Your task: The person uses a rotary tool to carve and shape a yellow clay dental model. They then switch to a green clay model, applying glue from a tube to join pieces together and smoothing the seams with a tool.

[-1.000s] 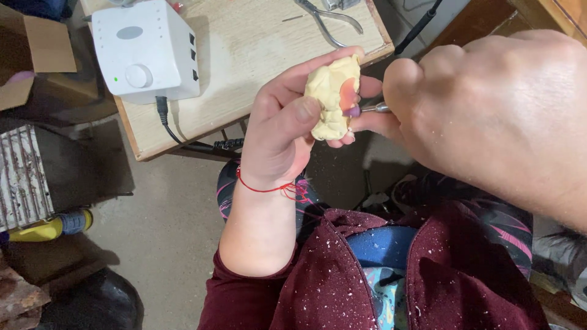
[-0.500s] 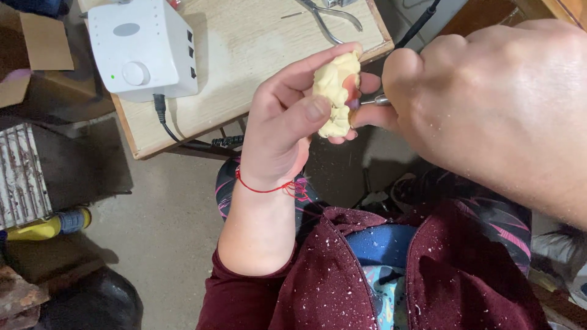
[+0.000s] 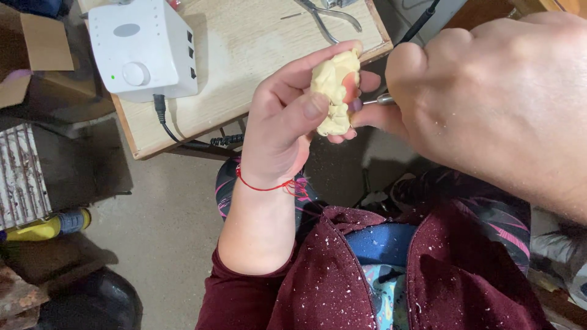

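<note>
My left hand (image 3: 287, 122) grips a pale yellow plaster cast (image 3: 333, 91) with a pink patch, held up between thumb and fingers. A thin red string circles that wrist. My right hand (image 3: 489, 104) is closed around a slim metal handpiece (image 3: 380, 99); its tip touches the right side of the cast. A black cable (image 3: 422, 24) runs from the handpiece up toward the table. Both hands hover above my lap, in front of the table's edge.
A wooden table (image 3: 257, 55) carries a white control box (image 3: 140, 49) with a round knob and metal pliers (image 3: 327, 15). A cardboard box (image 3: 30, 55) stands at the far left. A yellow bottle (image 3: 43, 226) lies on the floor.
Both hands with the cast have shifted slightly up and turned a little; the tool tip stays against the cast.
</note>
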